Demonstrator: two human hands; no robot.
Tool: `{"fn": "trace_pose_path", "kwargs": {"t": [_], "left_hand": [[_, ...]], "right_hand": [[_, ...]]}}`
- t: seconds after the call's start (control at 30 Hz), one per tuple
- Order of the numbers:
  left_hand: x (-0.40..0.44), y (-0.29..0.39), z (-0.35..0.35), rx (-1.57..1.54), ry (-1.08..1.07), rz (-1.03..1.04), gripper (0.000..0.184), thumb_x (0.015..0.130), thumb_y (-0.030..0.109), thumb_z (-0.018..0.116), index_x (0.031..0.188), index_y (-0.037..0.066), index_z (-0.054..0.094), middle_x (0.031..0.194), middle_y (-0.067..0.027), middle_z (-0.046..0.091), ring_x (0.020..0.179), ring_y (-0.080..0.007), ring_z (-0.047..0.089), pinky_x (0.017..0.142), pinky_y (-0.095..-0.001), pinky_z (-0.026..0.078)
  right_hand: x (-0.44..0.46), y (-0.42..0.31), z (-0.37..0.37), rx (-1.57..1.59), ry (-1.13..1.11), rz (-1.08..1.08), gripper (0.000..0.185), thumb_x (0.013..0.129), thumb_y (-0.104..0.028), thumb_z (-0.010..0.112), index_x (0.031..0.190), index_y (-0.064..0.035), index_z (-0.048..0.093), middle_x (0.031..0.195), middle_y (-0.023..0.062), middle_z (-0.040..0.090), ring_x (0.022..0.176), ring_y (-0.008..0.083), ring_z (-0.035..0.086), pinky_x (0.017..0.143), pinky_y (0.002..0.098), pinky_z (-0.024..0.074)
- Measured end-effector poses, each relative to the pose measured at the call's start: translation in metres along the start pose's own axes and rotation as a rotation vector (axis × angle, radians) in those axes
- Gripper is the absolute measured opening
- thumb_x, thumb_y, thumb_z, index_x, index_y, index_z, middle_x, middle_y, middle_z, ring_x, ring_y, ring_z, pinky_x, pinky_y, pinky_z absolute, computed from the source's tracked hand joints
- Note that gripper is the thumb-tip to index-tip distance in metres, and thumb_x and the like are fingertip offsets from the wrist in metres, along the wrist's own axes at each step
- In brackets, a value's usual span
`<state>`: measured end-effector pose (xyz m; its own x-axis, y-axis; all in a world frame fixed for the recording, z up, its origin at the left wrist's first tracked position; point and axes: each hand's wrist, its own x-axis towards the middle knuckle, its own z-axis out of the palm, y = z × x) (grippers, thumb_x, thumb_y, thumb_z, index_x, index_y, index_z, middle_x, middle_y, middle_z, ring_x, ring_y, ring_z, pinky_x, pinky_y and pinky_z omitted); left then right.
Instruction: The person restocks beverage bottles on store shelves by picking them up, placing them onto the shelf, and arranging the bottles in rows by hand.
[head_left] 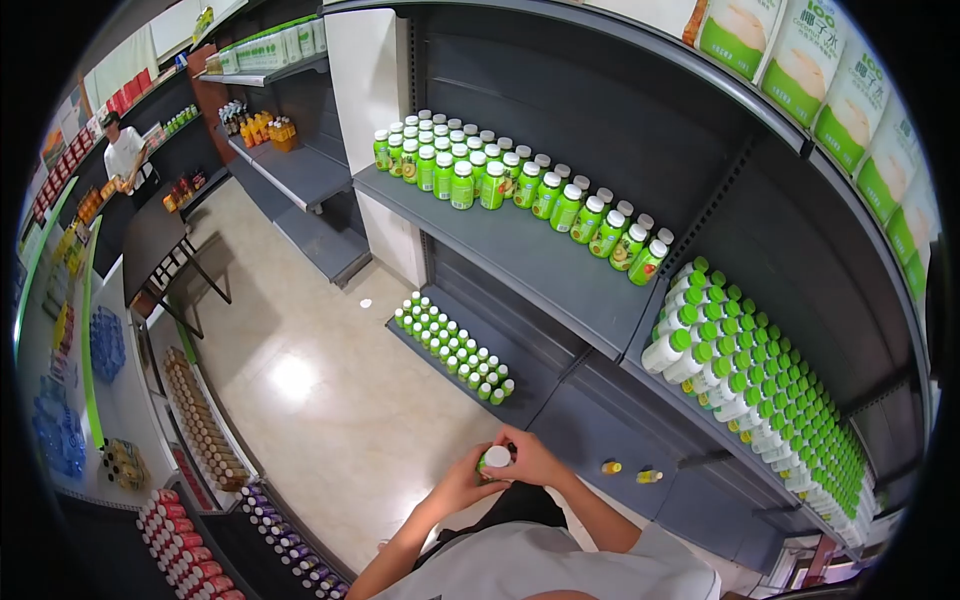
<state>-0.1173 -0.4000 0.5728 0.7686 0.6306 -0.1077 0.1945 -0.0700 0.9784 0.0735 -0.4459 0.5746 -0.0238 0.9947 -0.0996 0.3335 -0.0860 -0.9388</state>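
Note:
A small bottle [496, 457] with a white cap is held upright in front of my body, its cap facing up toward me. My left hand [464, 484] wraps around its left side. On the other side, my right hand [532, 460] is closed against the same bottle, fingers at its far edge. Most of the label is hidden by my fingers. Beyond my hands, rows of small green bottles with white caps [455, 345] stand on the bottom shelf [545, 375].
Green juice bottles [565, 208] line the middle shelf [520, 255]. White bottles with green caps [765, 400] fill the right shelf. Two small yellowish bottles [611, 467] lie on the low shelf. A dark table [155, 235] and another person [125, 155] are at the far left.

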Motion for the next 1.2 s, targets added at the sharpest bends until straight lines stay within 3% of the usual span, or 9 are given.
{"fn": "trace_pose_path", "kwargs": {"t": [0.13, 0.17, 0.23, 0.37, 0.67, 0.8, 0.97, 1.07, 1.2], "left_hand": [[-0.003, -0.023, 0.016, 0.077, 0.13, 0.074, 0.058, 0.081, 0.018, 0.08, 0.129, 0.0, 0.052, 0.116, -0.0158, 0.065, 0.109, -0.0271, 0.064, 0.092, -0.0358, 0.049], [-0.006, -0.015, 0.017, 0.072, 0.117, -0.029, 0.054, 0.081, 0.013, 0.078, 0.127, 0.0, 0.053, 0.114, -0.0148, 0.065, 0.108, -0.0254, 0.064, 0.091, -0.035, 0.05], [-0.016, -0.033, 0.027, -0.013, 0.118, -0.003, 0.053, 0.081, 0.012, 0.078, 0.127, 0.001, 0.053, 0.113, -0.014, 0.064, 0.106, -0.0246, 0.064, 0.089, -0.0345, 0.05], [-0.01, -0.042, 0.038, 0.008, 0.109, 0.01, 0.049, 0.082, 0.01, 0.077, 0.124, 0.002, 0.052, 0.113, -0.0115, 0.063, 0.103, -0.0213, 0.063, 0.087, -0.0341, 0.051], [-0.034, -0.044, 0.019, 0.0, 0.101, 0.034, 0.045, 0.079, 0.01, 0.074, 0.119, 0.005, 0.054, 0.105, -0.0075, 0.063, 0.098, -0.0156, 0.06, 0.085, -0.0317, 0.05], [-0.031, -0.051, 0.016, 0.03, 0.145, 0.093, 0.044, 0.079, 0.011, 0.073, 0.119, 0.004, 0.056, 0.107, -0.0094, 0.064, 0.099, -0.0182, 0.062, 0.086, -0.0328, 0.05], [-0.017, -0.047, 0.011, 0.032, 0.135, 0.049, 0.041, 0.079, 0.01, 0.073, 0.116, 0.002, 0.057, 0.107, -0.015, 0.065, 0.099, -0.0265, 0.064, 0.086, -0.0361, 0.05], [-0.01, -0.067, 0.012, 0.07, 0.156, 0.053, 0.039, 0.079, 0.009, 0.073, 0.114, 0.002, 0.056, 0.106, -0.0109, 0.065, 0.098, -0.0197, 0.063, 0.085, -0.0333, 0.05], [-0.009, -0.1, 0.012, 0.215, 0.171, 0.081, 0.046, 0.078, 0.007, 0.077, 0.118, 0.002, 0.057, 0.106, -0.0116, 0.065, 0.097, -0.0203, 0.064, 0.082, -0.0344, 0.051]], "right_hand": [[0.004, 0.001, -0.001, -0.173, -0.097, 0.032, 0.042, 0.072, -0.028, 0.087, 0.091, -0.0045, 0.058, 0.078, 0.0071, 0.064, 0.073, 0.0135, 0.061, 0.065, 0.03, 0.0496], [0.004, -0.003, -0.004, -0.19, -0.119, 0.048, 0.042, 0.071, -0.028, 0.087, 0.091, -0.0043, 0.058, 0.077, 0.0079, 0.064, 0.072, 0.0145, 0.062, 0.065, 0.0307, 0.0497], [0.0, 0.01, 0.006, -0.169, -0.086, -0.053, 0.042, 0.07, -0.028, 0.087, 0.091, -0.0042, 0.059, 0.076, 0.0104, 0.066, 0.071, 0.0192, 0.064, 0.065, 0.0336, 0.0509], [-0.008, 0.014, 0.004, -0.169, -0.127, -0.007, 0.042, 0.069, -0.027, 0.086, 0.092, -0.0042, 0.059, 0.08, 0.0111, 0.068, 0.074, 0.0227, 0.067, 0.067, 0.0351, 0.052], [-0.012, 0.009, 0.032, -0.185, -0.158, -0.142, 0.048, 0.069, -0.038, 0.087, 0.088, -0.0073, 0.056, 0.07, 0.0089, 0.064, 0.064, 0.02, 0.062, 0.059, 0.0337, 0.0467], [-0.006, 0.023, 0.04, -0.078, -0.096, -0.167, 0.041, 0.068, -0.028, 0.09, 0.085, -0.0067, 0.059, 0.069, 0.0033, 0.061, 0.064, 0.0116, 0.054, 0.058, 0.0297, 0.0444], [0.002, 0.019, 0.036, -0.056, -0.085, -0.113, 0.042, 0.067, -0.026, 0.089, 0.085, -0.0062, 0.057, 0.069, 0.0018, 0.059, 0.064, 0.0098, 0.051, 0.056, 0.0284, 0.0411], [0.008, 0.032, 0.039, -0.055, -0.11, -0.068, 0.043, 0.068, -0.026, 0.089, 0.086, -0.0064, 0.055, 0.071, 0.0021, 0.06, 0.065, 0.0108, 0.052, 0.058, 0.0285, 0.0425], [0.017, 0.06, 0.051, -0.035, -0.145, -0.033, 0.044, 0.069, -0.026, 0.088, 0.089, -0.0059, 0.054, 0.073, 0.0033, 0.061, 0.067, 0.012, 0.054, 0.059, 0.0285, 0.043]]}}
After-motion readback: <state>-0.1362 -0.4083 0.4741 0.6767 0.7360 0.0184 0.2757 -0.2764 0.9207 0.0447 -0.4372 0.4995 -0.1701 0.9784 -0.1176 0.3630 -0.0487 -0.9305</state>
